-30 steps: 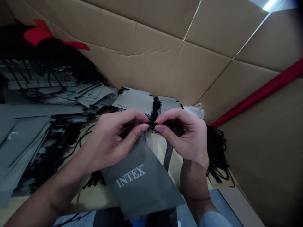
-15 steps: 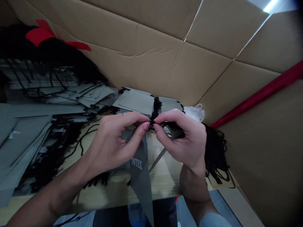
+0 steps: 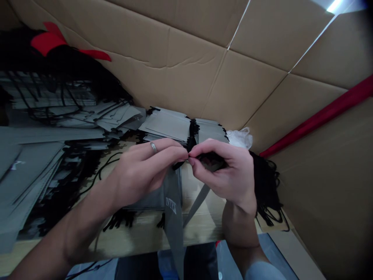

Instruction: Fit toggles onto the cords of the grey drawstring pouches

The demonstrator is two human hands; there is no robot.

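In the middle of the head view, my left hand [image 3: 144, 169] and my right hand [image 3: 229, 169] meet fingertip to fingertip over the table. Between them is a black cord [image 3: 178, 165], pinched by both hands. The left thumb is hidden behind its fingers; the right thumb and forefinger show closed together. Below hangs a grey fabric pouch [image 3: 174, 221] printed "INTEX", its lower end dropping past the table's front edge. A grey strip-like part [image 3: 198, 200] slants up towards my right hand. Just behind lie more grey pouches [image 3: 169, 124] in stacks with black cord ends.
On the left are large piles of grey pouches [image 3: 32, 163] with black cords. A black cord bundle with a red band [image 3: 48, 43] lies behind them. Cardboard [image 3: 186, 50] walls the back and right. Black cords [image 3: 266, 186] and a clear plastic bag [image 3: 240, 138] sit at right.
My left hand has rolled over, showing more of its back and hiding its thumb. Its fingertips have come closer to the right ones. The hanging pouch has swung slightly and turned.
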